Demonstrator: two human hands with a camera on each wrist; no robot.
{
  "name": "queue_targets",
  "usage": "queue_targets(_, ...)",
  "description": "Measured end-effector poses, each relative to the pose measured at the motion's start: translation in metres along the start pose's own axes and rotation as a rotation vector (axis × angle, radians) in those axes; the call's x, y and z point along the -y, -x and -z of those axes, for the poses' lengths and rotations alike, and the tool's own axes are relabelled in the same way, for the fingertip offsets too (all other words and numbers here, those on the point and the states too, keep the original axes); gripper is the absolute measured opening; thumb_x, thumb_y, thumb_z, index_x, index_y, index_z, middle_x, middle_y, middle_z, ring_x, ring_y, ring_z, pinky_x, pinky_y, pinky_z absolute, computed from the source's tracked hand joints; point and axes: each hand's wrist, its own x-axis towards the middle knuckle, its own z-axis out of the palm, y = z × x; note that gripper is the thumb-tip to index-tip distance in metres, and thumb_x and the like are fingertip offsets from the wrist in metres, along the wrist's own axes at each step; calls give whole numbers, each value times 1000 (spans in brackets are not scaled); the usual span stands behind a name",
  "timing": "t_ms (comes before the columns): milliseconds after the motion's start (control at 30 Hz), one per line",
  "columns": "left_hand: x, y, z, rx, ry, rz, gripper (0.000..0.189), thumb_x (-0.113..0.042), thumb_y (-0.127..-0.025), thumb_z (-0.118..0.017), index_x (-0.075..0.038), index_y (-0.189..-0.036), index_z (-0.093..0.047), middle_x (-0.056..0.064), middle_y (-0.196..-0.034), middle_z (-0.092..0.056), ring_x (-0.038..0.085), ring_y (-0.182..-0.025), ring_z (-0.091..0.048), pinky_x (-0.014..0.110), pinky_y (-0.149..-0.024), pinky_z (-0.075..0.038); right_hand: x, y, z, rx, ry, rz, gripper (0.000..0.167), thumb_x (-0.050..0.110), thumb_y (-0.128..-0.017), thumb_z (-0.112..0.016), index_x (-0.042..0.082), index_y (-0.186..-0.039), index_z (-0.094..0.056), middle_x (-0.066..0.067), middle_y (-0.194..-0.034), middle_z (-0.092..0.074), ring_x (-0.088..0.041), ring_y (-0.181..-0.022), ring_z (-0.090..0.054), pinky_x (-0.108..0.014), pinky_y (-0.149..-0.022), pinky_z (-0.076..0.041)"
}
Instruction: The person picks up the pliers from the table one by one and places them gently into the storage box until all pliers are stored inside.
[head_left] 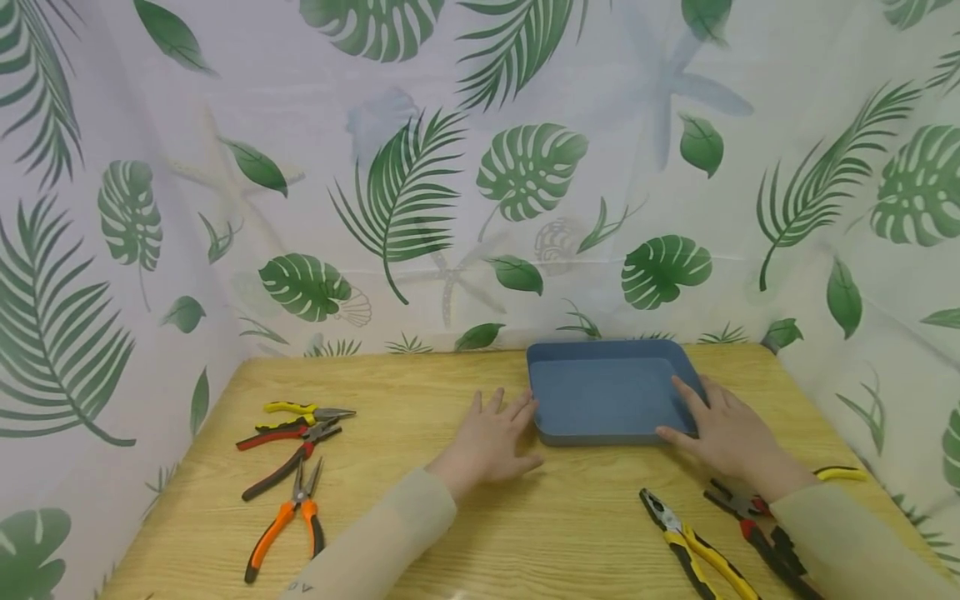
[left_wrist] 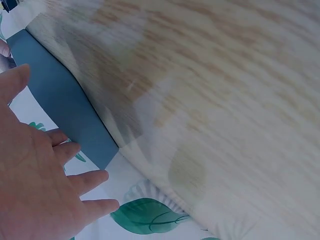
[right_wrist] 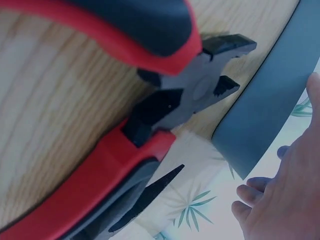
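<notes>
A shallow blue rectangular tray lies at the back of the wooden table, right of the middle. My left hand is at its left wall, fingers spread and fairly straight, fingertips right at the side. The left wrist view shows the same hand along the tray's outer wall. On the opposite side, my right hand reaches over the front right corner with relaxed fingers, one overlapping the inside. In the right wrist view, this hand is beside the tray's wall.
On the left lie yellow-black long-nose pliers, red-black pliers and orange-black long-nose pliers. At right front are yellow-black combination pliers and red-black pliers; a yellow handle shows past my right sleeve. Leaf-patterned cloth stands behind.
</notes>
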Motion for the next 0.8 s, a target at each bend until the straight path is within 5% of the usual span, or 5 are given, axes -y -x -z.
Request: queue_targets(800, 21, 17, -4, 22, 81, 19, 86, -67, -102, -52, -24, -170, -24, -6, -179, -17, 37, -164, -24, 62, -130, -21, 6, -8, -7, 15, -9, 48, 101, 66, -101, -56, -11, -161, -29, -41, -165, -27, -63, -146, -37, -71, -117, -36)
